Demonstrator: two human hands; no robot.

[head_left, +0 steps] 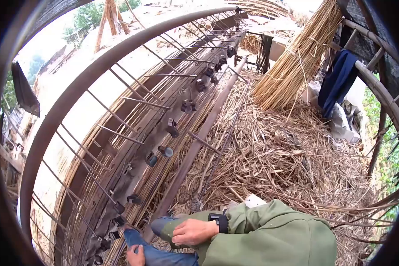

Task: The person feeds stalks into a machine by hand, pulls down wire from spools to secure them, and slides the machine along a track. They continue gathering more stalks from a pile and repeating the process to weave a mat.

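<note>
- What are the hands doing?

- The right hand (194, 231) rests on the knee (166, 226), at the bottom of the view. Its fingers curl down loosely and hold nothing. It wears a dark watch (220, 221) at the wrist, just below a green sleeve (270, 232).

- And the other one?

- The left hand (136, 256) is lower, right at the bottom edge, lying on the blue trouser leg (162, 256). Only part of it shows, so I cannot tell if it is closed or loose.

- What is next to them?

- A long pole (199, 133) runs from beside the knee up to the far end of the straw bed (288, 155). Short pegs stick out of it. To the left of the pole lie thin reeds (133, 133) in long rows, held down by a flat bar with small dark clamps (172, 128) on it.

- What else is there?

- A big bundle of straw (297, 57) leans at the far right corner of the straw bed. A blue cloth (339, 80) hangs on a rail (377, 86) just beside it. A curved rail (97, 80) with thin rods goes along the left side — trees show far behind it.
</note>
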